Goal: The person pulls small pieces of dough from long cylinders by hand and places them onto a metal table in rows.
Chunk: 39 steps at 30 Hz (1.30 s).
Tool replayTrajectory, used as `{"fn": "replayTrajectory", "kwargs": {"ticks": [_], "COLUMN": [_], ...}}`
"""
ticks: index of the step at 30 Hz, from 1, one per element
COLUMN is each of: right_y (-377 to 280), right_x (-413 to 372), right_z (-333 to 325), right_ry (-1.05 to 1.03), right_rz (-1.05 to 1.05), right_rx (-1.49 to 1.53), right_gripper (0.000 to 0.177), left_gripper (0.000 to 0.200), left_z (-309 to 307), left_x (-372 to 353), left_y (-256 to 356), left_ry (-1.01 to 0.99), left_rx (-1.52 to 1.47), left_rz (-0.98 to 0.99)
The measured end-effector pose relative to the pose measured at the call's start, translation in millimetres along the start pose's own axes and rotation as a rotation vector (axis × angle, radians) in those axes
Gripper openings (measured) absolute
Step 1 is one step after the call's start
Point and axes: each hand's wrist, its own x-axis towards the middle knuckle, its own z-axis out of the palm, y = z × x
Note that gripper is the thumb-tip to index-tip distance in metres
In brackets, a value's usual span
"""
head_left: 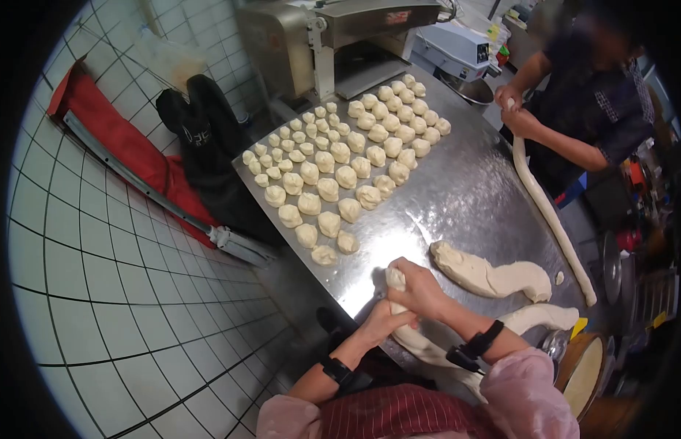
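Note:
A long rope of pale dough [410, 338] runs from under my right arm up to the near table edge. My left hand [383, 323] is closed around it, just below the top end. My right hand [422, 291] grips the same rope higher up, with a short knob of dough poking out between thumb and fingers. Beyond my hands lie rows of dough pieces [328, 189], larger ones nearer me and small ones at the far left. A thick dough slab [487, 274] rests to the right of my right hand.
Across the steel table [465, 197], a co-worker [596, 95] holds another dough rope [538, 194] in both hands. A metal machine [282, 55] stands at the far end. A tiled wall [136, 314] and a red cover [128, 135] are on the left.

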Motion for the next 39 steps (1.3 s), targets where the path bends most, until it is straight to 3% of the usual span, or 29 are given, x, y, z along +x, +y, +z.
{"fn": "replayTrajectory", "kwargs": {"ticks": [1, 2, 3, 5, 7, 8, 11, 16, 19, 21, 24, 27, 29, 31, 32, 35, 37, 39], "right_y": [1.5, 11.2, 19.0, 35.2, 17.8, 12.1, 34.2, 16.0, 10.6, 18.4, 26.0, 21.8, 31.5, 37.3, 30.1, 24.6, 18.9, 14.2], "right_x": [16.7, 34.4, 55.1, 74.2, 85.1, 87.2, 105.8, 87.8, 39.2, 7.6, -19.6, -25.7, -24.7, -25.2, -28.5, -35.2, -30.0, -20.0], "right_z": [0.4, 7.4, 9.7, 4.0, 1.6, 2.3, 23.9, 10.0, -13.8, -23.9, -23.2, -26.8, -27.3, -26.5, -32.0, -22.1, -26.3, -30.7], "right_ry": [0.067, 0.265, 0.307, 0.338, 0.237, 0.154, 0.156, 0.166, 0.143, -0.286, -0.469, -0.35, -0.39, -0.216, -0.138, -0.038, -0.027, -0.088], "right_rz": [0.036, -0.089, 0.055, -0.023, -0.067, -0.08, -0.218, -0.119, -0.053, 0.101, 0.113, 0.062, 0.119, 0.001, 0.017, -0.079, -0.111, -0.012], "right_rx": [-0.08, -0.235, -0.364, -0.227, -0.112, 0.005, -0.097, -0.215, -0.027, 0.226, 0.256, 0.08, 0.01, 0.169, 0.058, 0.123, 0.069, -0.022], "right_gripper": [0.041, 0.041, 0.04, 0.043, 0.043, 0.043, 0.047, 0.053, 0.057, 0.064, 0.074, 0.072, 0.064, 0.056, 0.048, 0.042, 0.04, 0.044], "left_gripper": [0.027, 0.022, 0.014, 0.009, 0.01, 0.01, 0.011, 0.015, 0.016, 0.026, 0.041, 0.05, 0.06, 0.068, 0.065, 0.056, 0.045, 0.035], "left_z": [2.2, 9.3, 33.0, 36.0, 0.0, -18.5, -16.3, -6.2, -5.7, 0.4, 15.4, 29.6, 26.4, 12.0, 13.4, 21.1, 22.1, 13.5], "left_x": [0.7, -5.0, -17.6, -25.4, -25.6, -28.4, -34.9, -25.0, -13.2, -4.4, 11.5, 19.4, 21.5, 16.3, 11.7, 13.8, 17.5, 20.9], "left_y": [10.5, 15.7, 25.9, 37.0, 28.2, 13.5, 4.8, 14.9, 5.4, 5.8, 3.1, 7.0, 8.9, -3.2, -11.3, -17.8, -12.5, -13.6], "left_ry": [0.026, 0.054, -0.044, -0.027, 0.261, 0.326, 0.429, 0.411, 0.454, 0.436, 0.402, 0.412, 0.406, 0.075, 0.031, 0.0, 0.024, -0.097], "left_rx": [0.196, 0.384, 0.443, 0.224, -0.1, -0.127, -0.361, -0.354, -0.393, -0.393, -0.232, -0.059, -0.135, -0.034, 0.014, 0.03, -0.048, 0.075], "left_rz": [-0.017, -0.048, 0.117, 0.133, 0.137, 0.198, 0.159, 0.13, 0.116, 0.1, 0.079, 0.151, 0.201, 0.045, -0.035, -0.136, -0.056, -0.117]}}
